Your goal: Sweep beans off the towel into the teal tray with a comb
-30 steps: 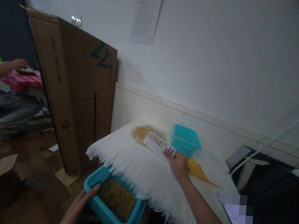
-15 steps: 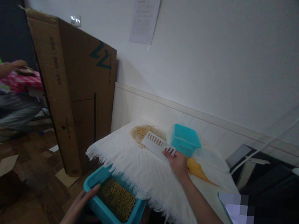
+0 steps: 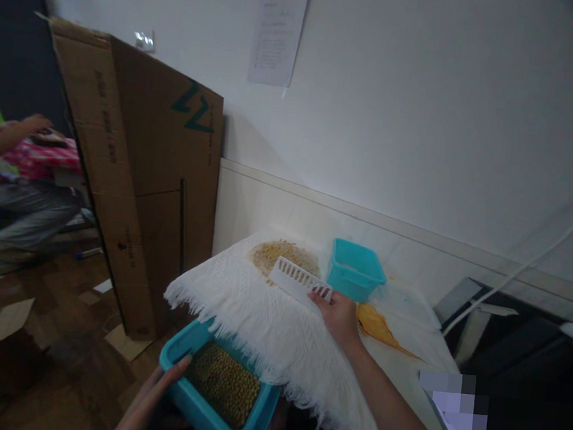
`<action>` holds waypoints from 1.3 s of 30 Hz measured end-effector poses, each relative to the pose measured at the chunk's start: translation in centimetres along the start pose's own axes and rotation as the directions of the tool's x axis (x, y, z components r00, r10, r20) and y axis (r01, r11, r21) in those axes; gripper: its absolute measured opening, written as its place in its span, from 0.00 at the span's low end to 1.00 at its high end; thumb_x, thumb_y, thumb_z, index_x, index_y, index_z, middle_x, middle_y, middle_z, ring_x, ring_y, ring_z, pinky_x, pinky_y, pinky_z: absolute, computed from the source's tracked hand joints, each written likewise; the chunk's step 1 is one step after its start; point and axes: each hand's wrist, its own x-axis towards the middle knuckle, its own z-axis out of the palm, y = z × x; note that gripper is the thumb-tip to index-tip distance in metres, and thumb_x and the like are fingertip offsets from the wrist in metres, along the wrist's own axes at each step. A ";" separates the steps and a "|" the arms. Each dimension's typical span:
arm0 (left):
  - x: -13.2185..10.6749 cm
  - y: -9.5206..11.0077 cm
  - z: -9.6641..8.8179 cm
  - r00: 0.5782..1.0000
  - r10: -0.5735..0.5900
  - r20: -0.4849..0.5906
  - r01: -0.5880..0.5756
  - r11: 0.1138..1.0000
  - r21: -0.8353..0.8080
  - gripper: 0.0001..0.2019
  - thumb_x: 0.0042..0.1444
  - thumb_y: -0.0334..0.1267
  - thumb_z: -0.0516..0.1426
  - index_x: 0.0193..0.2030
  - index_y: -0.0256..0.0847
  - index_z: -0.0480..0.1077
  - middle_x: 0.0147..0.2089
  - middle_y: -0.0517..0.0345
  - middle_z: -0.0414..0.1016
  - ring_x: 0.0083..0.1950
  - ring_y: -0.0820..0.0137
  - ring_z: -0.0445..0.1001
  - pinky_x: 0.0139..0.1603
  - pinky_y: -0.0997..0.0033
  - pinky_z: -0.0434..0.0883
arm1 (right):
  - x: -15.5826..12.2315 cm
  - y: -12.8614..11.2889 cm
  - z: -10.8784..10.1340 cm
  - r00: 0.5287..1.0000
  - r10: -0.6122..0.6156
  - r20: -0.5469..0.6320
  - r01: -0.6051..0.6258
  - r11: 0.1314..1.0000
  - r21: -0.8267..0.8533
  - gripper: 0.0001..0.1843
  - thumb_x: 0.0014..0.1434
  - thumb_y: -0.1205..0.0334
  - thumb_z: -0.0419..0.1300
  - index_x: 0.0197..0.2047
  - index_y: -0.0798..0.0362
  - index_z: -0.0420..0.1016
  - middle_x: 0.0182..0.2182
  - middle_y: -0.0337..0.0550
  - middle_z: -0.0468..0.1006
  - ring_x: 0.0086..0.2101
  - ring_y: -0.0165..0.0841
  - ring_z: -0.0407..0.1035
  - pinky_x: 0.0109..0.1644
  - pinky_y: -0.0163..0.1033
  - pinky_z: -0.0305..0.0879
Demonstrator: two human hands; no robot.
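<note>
My left hand [image 3: 158,391] grips the near left rim of a turquoise plastic basket [image 3: 199,411]. Soybean-like yellow beans [image 3: 224,383] fill much of it, and it sits below the table's fringed edge. Over the table, my right hand [image 3: 337,313] is closed on one end of a white slotted plastic strip [image 3: 293,287]. The strip's far end stands at the near side of a spread pile of pale beans or grains [image 3: 278,249]. That pile lies on a white fringed cloth [image 3: 239,298].
A second turquoise basket [image 3: 356,274] stands by the wall, with a crumpled orange-yellow cloth [image 3: 382,327] in front of it. A tall cardboard box [image 3: 162,150] rises on the left. Beyond it, another person's arm [image 3: 7,139] shows. A white cable [image 3: 522,269] hangs at right.
My right hand and the white strip have shifted slightly left and toward me. My left hand and the basket it holds stay in place.
</note>
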 end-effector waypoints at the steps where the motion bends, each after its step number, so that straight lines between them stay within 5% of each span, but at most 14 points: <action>1: -0.2 0.1 0.1 1.000 0.023 -0.011 -0.023 1.000 0.002 0.41 0.44 0.69 0.71 0.59 0.45 0.75 0.82 0.42 0.61 0.78 0.27 0.63 0.31 0.58 0.84 | -0.1 -0.1 0.1 1.000 -0.002 0.005 0.002 1.000 0.010 0.23 0.57 0.40 0.68 0.33 0.54 0.89 0.28 0.48 0.88 0.29 0.44 0.80 0.35 0.43 0.70; 3: -0.6 0.4 0.4 0.999 0.011 -0.030 -0.011 1.000 0.000 0.41 0.44 0.69 0.70 0.58 0.44 0.75 0.82 0.41 0.63 0.78 0.26 0.61 0.29 0.58 0.83 | -0.1 -0.3 0.2 1.000 -0.010 0.010 0.010 1.000 0.022 0.23 0.57 0.41 0.68 0.33 0.54 0.90 0.28 0.48 0.88 0.29 0.44 0.80 0.35 0.43 0.71; 6: -0.9 1.1 0.9 0.997 -0.065 -0.034 0.064 0.997 -0.034 0.41 0.44 0.68 0.71 0.60 0.44 0.75 0.70 0.38 0.77 0.67 0.30 0.76 0.32 0.54 0.84 | -0.1 -0.6 0.4 1.000 -0.014 0.011 0.014 1.000 0.024 0.22 0.57 0.41 0.68 0.32 0.54 0.89 0.28 0.48 0.88 0.29 0.44 0.79 0.33 0.42 0.71; 9: -0.9 1.4 1.0 0.996 -0.079 -0.049 0.076 0.996 -0.054 0.40 0.44 0.66 0.72 0.59 0.44 0.76 0.64 0.37 0.81 0.58 0.31 0.82 0.33 0.48 0.84 | -0.1 -0.7 0.6 0.999 -0.011 0.035 0.010 0.999 0.037 0.22 0.55 0.41 0.69 0.32 0.53 0.90 0.28 0.49 0.89 0.29 0.45 0.79 0.32 0.41 0.70; 23: -0.4 0.1 0.5 0.998 -0.050 -0.032 0.049 0.998 -0.039 0.46 0.43 0.66 0.71 0.67 0.46 0.70 0.74 0.38 0.70 0.65 0.31 0.76 0.33 0.52 0.85 | -0.9 -2.1 1.3 0.999 -0.006 0.053 0.001 0.994 0.109 0.22 0.54 0.41 0.70 0.29 0.53 0.89 0.23 0.45 0.85 0.25 0.40 0.75 0.29 0.39 0.66; 30: 0.1 0.4 0.4 0.996 -0.086 -0.022 0.087 0.996 0.009 0.37 0.53 0.64 0.69 0.62 0.43 0.71 0.44 0.44 0.78 0.43 0.46 0.81 0.30 0.52 0.83 | -0.8 -1.9 1.3 0.994 -0.034 0.103 0.022 0.993 0.119 0.23 0.55 0.40 0.71 0.32 0.54 0.90 0.25 0.46 0.87 0.26 0.41 0.78 0.30 0.40 0.69; 36: -0.8 1.2 0.7 0.997 -0.074 -0.023 0.074 0.997 -0.024 0.35 0.48 0.63 0.72 0.58 0.47 0.74 0.33 0.53 0.77 0.44 0.43 0.83 0.34 0.52 0.82 | -1.1 -2.9 1.7 0.998 -0.036 0.043 0.030 0.990 0.137 0.24 0.56 0.39 0.70 0.36 0.54 0.91 0.30 0.48 0.89 0.29 0.44 0.81 0.34 0.42 0.74; 39: -1.0 1.3 0.9 0.998 -0.068 -0.016 0.067 0.997 -0.038 0.37 0.48 0.64 0.72 0.59 0.47 0.73 0.40 0.48 0.81 0.52 0.38 0.83 0.33 0.52 0.83 | -1.5 -3.5 2.2 0.999 -0.043 0.026 0.039 0.992 0.123 0.25 0.57 0.38 0.69 0.35 0.54 0.91 0.28 0.47 0.89 0.28 0.43 0.80 0.33 0.41 0.73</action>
